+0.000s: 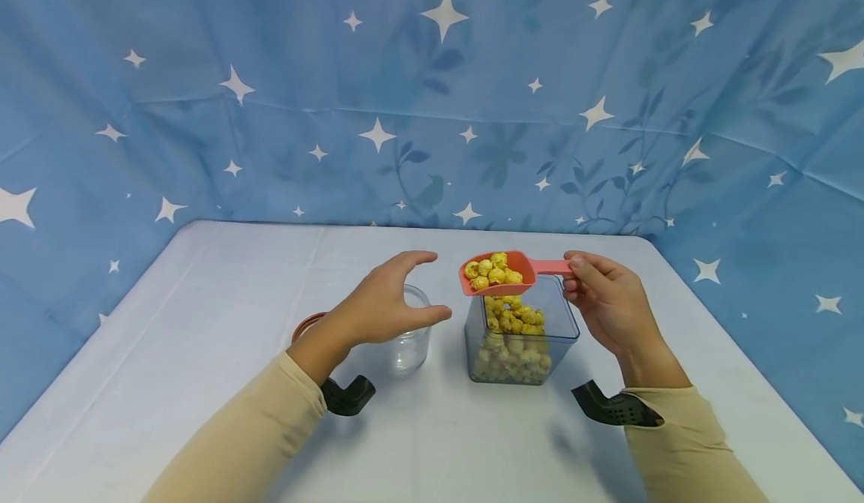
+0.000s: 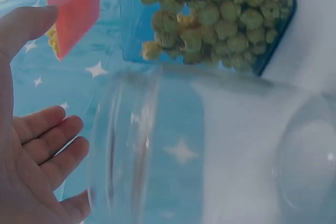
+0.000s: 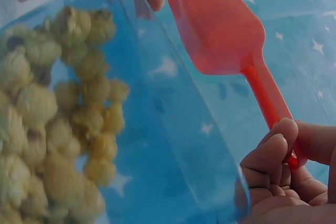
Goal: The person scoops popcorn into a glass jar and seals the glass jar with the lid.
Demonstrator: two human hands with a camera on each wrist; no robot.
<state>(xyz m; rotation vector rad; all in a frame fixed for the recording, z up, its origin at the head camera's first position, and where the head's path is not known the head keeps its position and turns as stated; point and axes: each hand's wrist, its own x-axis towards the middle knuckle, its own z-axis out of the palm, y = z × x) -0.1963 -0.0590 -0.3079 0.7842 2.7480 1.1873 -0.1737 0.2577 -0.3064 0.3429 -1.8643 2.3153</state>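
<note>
Loaded scoop held over the popcorn box, left hand spread by the jar.

From the head view we record the right hand [image 1: 610,304] pinching the handle of a pink scoop [image 1: 501,273] heaped with popcorn, held level above the square clear container [image 1: 521,338] of popcorn on the white table [image 1: 202,338]; the left hand [image 1: 385,304] hovers with fingers spread over a clear jar [image 1: 410,338], apparently not touching it. At the left wrist we see relaxed, straight fingers [image 2: 50,140] just beside the jar [image 2: 173,145], gripping nothing. At the right wrist we see curled fingers [image 3: 273,161] clamped on the scoop's handle end [image 3: 262,82], beside the container wall [image 3: 173,114].
</note>
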